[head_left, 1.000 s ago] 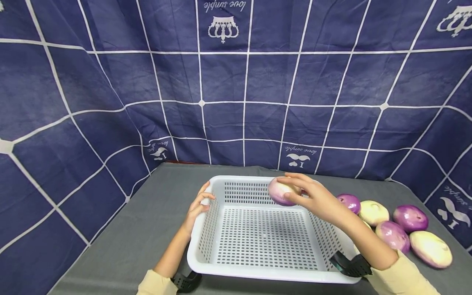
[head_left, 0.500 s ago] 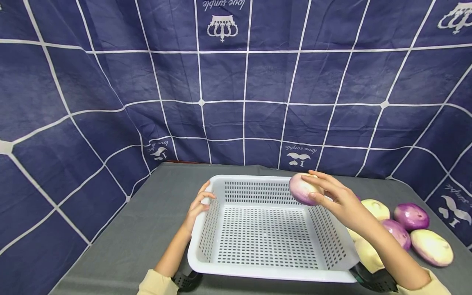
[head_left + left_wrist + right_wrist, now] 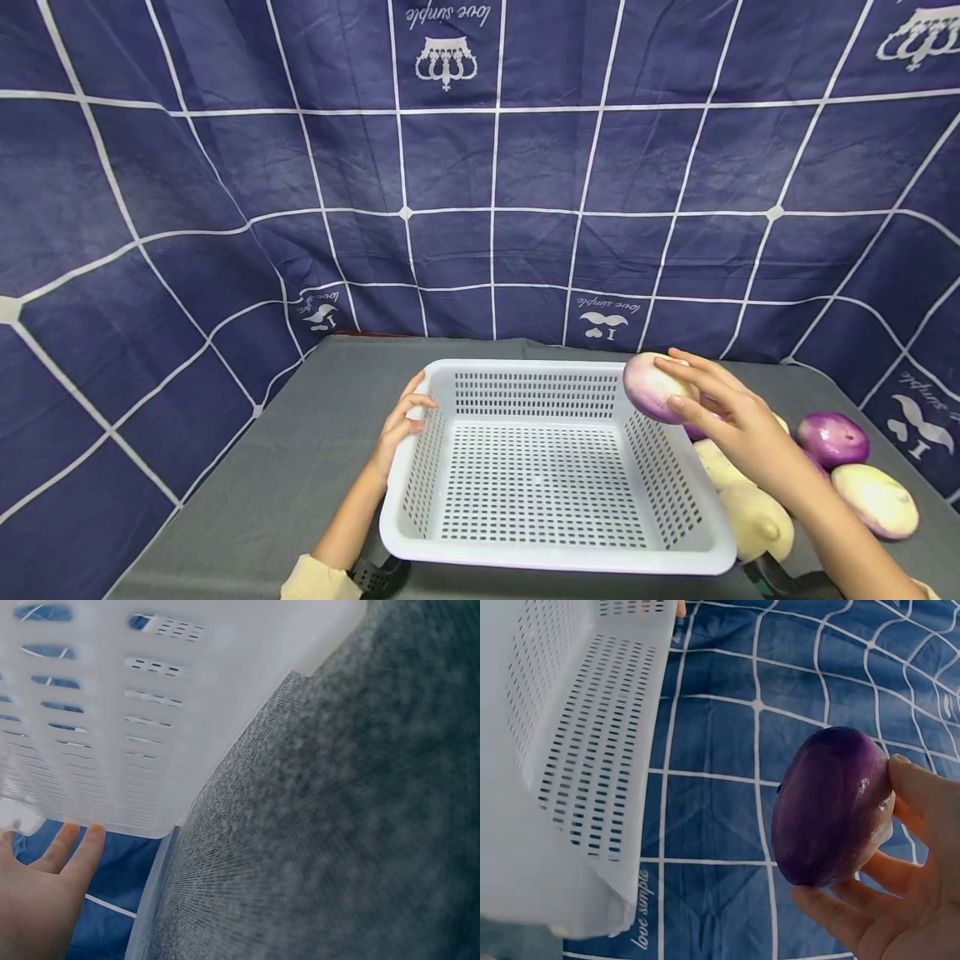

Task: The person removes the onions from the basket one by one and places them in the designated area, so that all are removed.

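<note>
My right hand [image 3: 738,417] holds an oval turnip [image 3: 647,387], purple on one side and cream on the other, above the far right corner of the white plastic basket [image 3: 558,560]. In the right wrist view, the glossy purple side of this turnip [image 3: 829,806] faces the camera, with thumb and fingertips around its cream side. My left hand [image 3: 395,429] grips the basket's left rim, fingers hooked over the edge. The left wrist view catches those fingers [image 3: 82,859] near a corner of the basket's slotted wall [image 3: 97,757].
Right of the basket lie several more turnips, among them a purple one [image 3: 832,439], a cream one [image 3: 876,500] and one with a nub [image 3: 757,525]. Grey cloth [image 3: 247,500] covers the table. A blue checked curtain [image 3: 450,175] hangs behind and at both sides.
My right hand has carried the turnip rightward, from over the basket's back part to its far right corner. The left hand keeps its hold on the rim.
</note>
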Motion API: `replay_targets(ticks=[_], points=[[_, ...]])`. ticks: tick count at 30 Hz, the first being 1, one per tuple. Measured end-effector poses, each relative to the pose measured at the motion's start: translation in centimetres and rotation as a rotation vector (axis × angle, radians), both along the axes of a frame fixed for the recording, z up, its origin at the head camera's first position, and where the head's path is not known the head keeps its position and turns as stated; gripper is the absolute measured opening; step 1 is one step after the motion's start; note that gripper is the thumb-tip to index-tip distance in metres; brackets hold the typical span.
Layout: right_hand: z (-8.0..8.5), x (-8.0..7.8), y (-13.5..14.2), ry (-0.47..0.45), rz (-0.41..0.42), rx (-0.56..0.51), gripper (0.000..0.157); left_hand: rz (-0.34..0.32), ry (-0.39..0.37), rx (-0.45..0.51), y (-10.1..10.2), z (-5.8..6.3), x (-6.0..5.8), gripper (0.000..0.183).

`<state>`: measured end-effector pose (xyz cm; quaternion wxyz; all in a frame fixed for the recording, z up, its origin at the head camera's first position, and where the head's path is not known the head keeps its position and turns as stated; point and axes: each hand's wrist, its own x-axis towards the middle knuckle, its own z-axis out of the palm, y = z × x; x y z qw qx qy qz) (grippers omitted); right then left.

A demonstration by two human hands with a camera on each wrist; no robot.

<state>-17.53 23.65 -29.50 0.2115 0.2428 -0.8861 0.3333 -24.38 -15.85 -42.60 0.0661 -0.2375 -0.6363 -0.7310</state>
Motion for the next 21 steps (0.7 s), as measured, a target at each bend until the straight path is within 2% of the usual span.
replay_targets(ticks=[8,16,18,21], points=[[0.0,1.2,1.3,0.001,-0.026,-0.061,0.046,-0.010,0.010,0.004,0.1,0.0,0.1,0.031],[-1.2,2.1,3.1,0.119,0.008,-0.175,0.049,0.004,0.012,-0.007,0.0,-0.1,0.1,0.031],[-1.5,2.4,3.7,0.136,-0.018,-0.188,0.049,0.010,0.020,-0.011,-0.1,-0.1,0.0,0.031],[-1.9,3.1,4.6,0.144,-0.110,-0.203,0.048,0.024,0.026,-0.016,-0.1,-0.2,-0.1,0.031]])
